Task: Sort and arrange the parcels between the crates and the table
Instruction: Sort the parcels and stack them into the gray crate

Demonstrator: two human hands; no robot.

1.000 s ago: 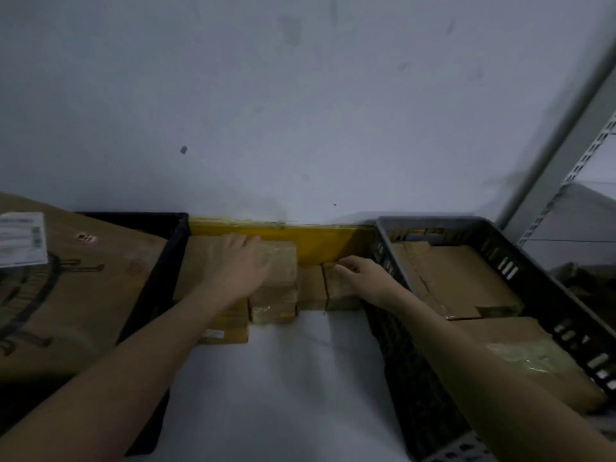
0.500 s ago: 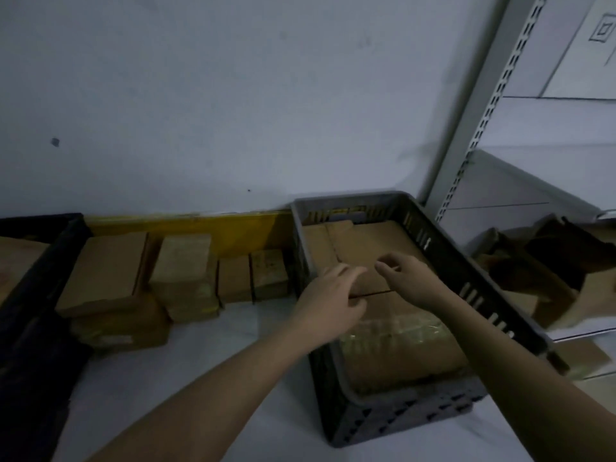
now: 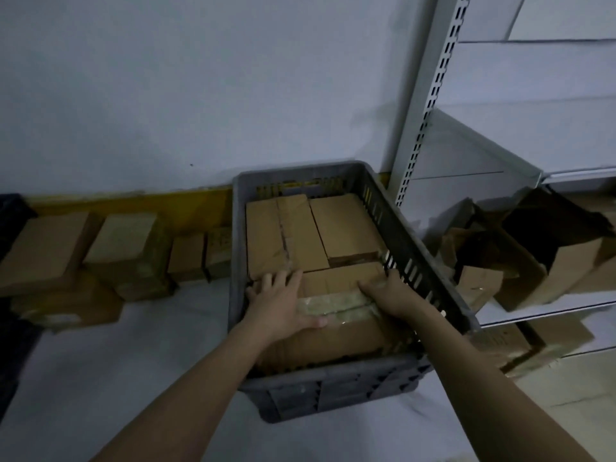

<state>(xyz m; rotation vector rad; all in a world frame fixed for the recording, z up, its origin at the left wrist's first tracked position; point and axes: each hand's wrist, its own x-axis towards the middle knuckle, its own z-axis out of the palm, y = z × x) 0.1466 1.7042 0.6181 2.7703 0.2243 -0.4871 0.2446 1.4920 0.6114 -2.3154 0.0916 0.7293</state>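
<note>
A grey crate (image 3: 416, 251) stands on the white table (image 3: 133, 361) and holds several brown cardboard parcels. Nearest me inside it lies a parcel with clear tape across its top (image 3: 336, 303). My left hand (image 3: 280, 301) grips this parcel at its far left corner, thumb lying along the tape. My right hand (image 3: 386, 291) has its fingers curled over the parcel's far right edge, close to the crate wall. Two longer parcels (image 3: 283, 235) (image 3: 346, 228) fill the far half of the crate. More parcels (image 3: 126, 241) (image 3: 43, 248) sit in a row on the table against the wall.
A black crate (image 3: 13, 211) shows at the left edge. Two small boxes (image 3: 186, 255) stand just left of the grey crate. A metal shelf rack (image 3: 430, 95) rises on the right, with torn open cartons (image 3: 533, 255) on its shelf.
My view swung right from the table parcels to the grey crate. Both hands left the row on the table, moved into the crate and took hold of the taped parcel.
</note>
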